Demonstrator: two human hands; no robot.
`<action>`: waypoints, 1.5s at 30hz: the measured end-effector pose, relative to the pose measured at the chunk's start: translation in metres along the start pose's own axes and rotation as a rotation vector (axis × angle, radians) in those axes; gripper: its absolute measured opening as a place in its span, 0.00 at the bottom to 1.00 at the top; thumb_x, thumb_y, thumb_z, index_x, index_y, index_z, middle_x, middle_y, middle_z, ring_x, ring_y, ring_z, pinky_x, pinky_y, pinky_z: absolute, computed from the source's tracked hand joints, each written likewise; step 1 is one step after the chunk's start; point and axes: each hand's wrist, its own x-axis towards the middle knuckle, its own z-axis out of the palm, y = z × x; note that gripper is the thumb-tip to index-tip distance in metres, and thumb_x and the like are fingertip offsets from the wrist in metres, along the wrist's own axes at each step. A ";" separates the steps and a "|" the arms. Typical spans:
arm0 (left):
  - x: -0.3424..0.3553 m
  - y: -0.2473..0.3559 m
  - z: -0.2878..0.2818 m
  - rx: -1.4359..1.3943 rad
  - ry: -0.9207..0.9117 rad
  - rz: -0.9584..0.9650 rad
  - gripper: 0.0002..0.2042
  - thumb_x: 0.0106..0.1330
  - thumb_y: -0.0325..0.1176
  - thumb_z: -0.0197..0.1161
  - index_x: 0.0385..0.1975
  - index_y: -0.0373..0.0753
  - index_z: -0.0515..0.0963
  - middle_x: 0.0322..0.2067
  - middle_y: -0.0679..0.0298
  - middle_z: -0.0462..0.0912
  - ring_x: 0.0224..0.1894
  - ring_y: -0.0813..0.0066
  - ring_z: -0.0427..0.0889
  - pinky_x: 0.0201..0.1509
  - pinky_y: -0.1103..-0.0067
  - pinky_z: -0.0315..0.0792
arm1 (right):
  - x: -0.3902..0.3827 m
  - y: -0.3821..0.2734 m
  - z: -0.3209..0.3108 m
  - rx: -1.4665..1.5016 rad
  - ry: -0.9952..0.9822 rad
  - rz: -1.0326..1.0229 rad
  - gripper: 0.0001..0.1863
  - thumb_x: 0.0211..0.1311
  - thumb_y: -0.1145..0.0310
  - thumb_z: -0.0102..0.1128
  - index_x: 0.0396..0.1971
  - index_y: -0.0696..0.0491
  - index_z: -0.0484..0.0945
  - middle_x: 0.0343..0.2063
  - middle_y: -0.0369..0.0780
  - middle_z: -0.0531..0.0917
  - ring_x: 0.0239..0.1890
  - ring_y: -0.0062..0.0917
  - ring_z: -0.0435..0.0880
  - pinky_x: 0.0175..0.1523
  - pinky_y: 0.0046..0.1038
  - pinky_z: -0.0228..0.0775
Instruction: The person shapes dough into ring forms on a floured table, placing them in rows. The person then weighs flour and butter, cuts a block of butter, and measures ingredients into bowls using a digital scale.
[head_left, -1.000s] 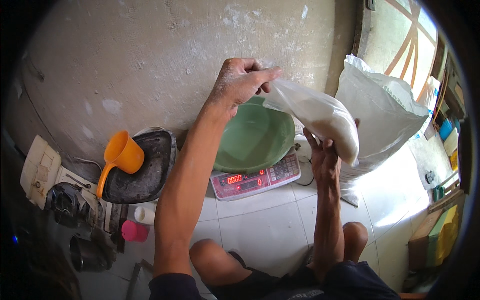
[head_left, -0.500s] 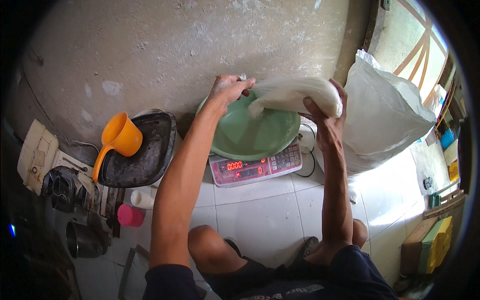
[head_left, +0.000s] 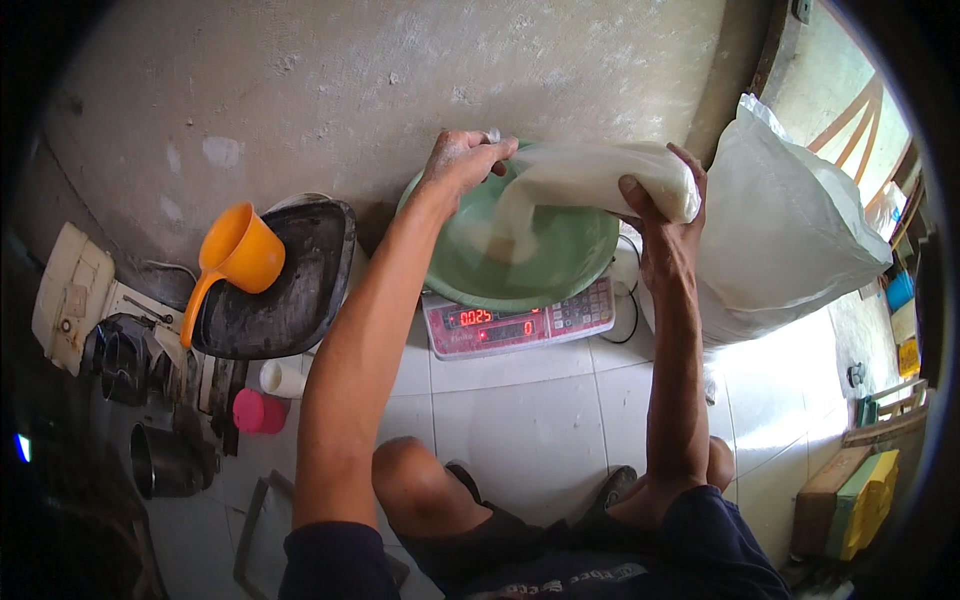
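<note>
My left hand (head_left: 462, 165), dusted with white, pinches the mouth end of a clear plastic bag (head_left: 602, 172) over a green basin (head_left: 525, 282). My right hand (head_left: 660, 205) grips the bag's full, rounded end from underneath and the side. White powder or granules stream from the bag into the basin, blurred, with a pale patch at the bottom. The basin sits on a red and silver digital scale (head_left: 555, 325) with lit red displays and a keypad.
An orange dipper (head_left: 240, 250) rests on a black tray (head_left: 322, 282) at left, near a pink container (head_left: 258, 410), white cup, metal pot (head_left: 160, 460) and machine parts. A large white sack (head_left: 775, 230) stands right, near coloured blocks (head_left: 845, 495). A wall rises behind.
The bag has swung from hanging downward at the right to lying nearly level over the basin. My right hand rose. Powder now pours out, and the scale's display has changed.
</note>
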 end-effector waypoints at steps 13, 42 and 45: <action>-0.016 -0.004 -0.008 0.040 0.010 0.007 0.18 0.54 0.53 0.66 0.26 0.42 0.81 0.25 0.68 0.80 0.31 0.76 0.69 0.54 0.68 0.64 | -0.009 -0.007 0.004 0.030 -0.046 0.014 0.38 0.43 0.67 0.76 0.57 0.47 0.66 0.51 0.45 0.71 0.51 0.38 0.76 0.50 0.39 0.80; -0.018 -0.003 -0.011 0.054 0.068 0.033 0.15 0.57 0.47 0.66 0.32 0.41 0.84 0.30 0.61 0.83 0.42 0.67 0.77 0.54 0.65 0.67 | -0.023 -0.003 0.014 -0.044 0.007 -0.061 0.40 0.42 0.64 0.76 0.57 0.51 0.65 0.49 0.47 0.71 0.49 0.39 0.76 0.53 0.38 0.78; -0.018 -0.004 -0.012 0.060 0.066 0.024 0.15 0.57 0.47 0.66 0.32 0.41 0.84 0.29 0.62 0.83 0.40 0.68 0.76 0.52 0.67 0.67 | -0.023 -0.003 0.015 -0.041 0.004 -0.065 0.40 0.41 0.63 0.76 0.57 0.51 0.65 0.48 0.47 0.71 0.49 0.39 0.76 0.53 0.38 0.78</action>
